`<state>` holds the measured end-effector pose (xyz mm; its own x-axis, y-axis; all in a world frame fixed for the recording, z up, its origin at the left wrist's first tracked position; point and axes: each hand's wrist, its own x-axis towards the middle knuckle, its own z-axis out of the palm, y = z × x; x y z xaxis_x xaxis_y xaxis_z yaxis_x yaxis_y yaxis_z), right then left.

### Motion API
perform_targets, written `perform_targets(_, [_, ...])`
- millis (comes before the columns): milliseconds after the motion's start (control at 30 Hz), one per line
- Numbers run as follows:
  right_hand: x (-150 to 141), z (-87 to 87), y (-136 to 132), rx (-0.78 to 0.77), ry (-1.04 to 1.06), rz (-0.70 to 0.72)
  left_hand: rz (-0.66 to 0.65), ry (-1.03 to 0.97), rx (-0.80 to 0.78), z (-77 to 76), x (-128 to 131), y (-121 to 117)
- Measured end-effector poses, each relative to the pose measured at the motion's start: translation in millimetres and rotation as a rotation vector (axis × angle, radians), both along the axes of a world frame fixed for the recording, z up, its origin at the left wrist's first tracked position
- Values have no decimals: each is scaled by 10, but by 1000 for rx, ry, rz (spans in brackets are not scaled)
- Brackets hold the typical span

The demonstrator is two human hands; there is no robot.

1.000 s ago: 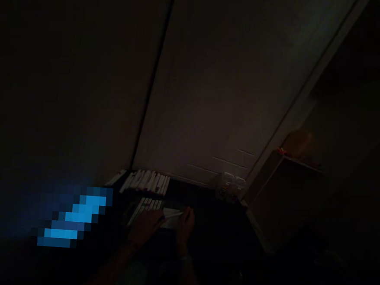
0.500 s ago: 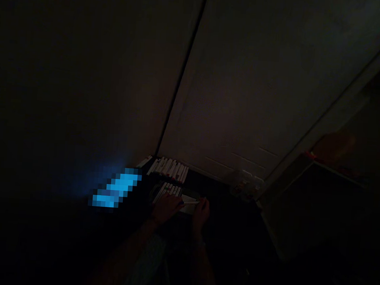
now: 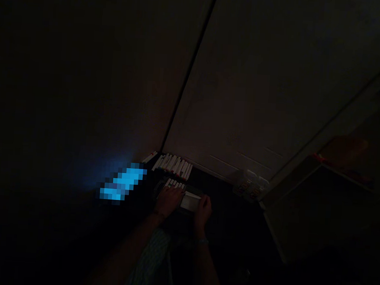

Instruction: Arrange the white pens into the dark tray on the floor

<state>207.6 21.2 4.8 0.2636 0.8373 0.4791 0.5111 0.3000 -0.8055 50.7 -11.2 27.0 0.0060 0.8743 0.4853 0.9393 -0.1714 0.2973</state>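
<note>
In dim light, a slim white marker spans the gap between my two hands. My right hand is closed, its fingers pinching the marker's right end. My left hand is at the other end, with its fingertips closed on the tip there; the exact grip is hard to make out. Beneath the marker lies a white sheet or card. Just beyond my left hand, a short row of white markers lies side by side, partly hidden by the fingers.
A larger group of white markers with coloured bands lies against the wall. A glowing blue, pixelated screen is on the left. Clear containers stand at the right near the wall, and a shelf-like box is farther right.
The marker between my hands has shifted slightly away from me and tilts differently, uncovering more of the white sheet. The camera view has shifted slightly.
</note>
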Motion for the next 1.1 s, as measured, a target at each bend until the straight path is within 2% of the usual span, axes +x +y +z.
perform_targets(200, [-12,11,-17,0,-124,-32,2,34,8,-24,-13,-10])
perform_targets(467, [-38,-10,-17,-11,-321,-35,31,90,10,39,-2,-48])
perform_targets(700, [-42,-9,-19,-56,-349,-80,51,119,72,40,6,-67])
perform_targets(867, [-52,7,-23,-74,-359,-121,19,146,112,5,1,-61])
perform_targets(1100, [-47,-11,-6,-31,-185,-70,37,116,173,-35,0,-28])
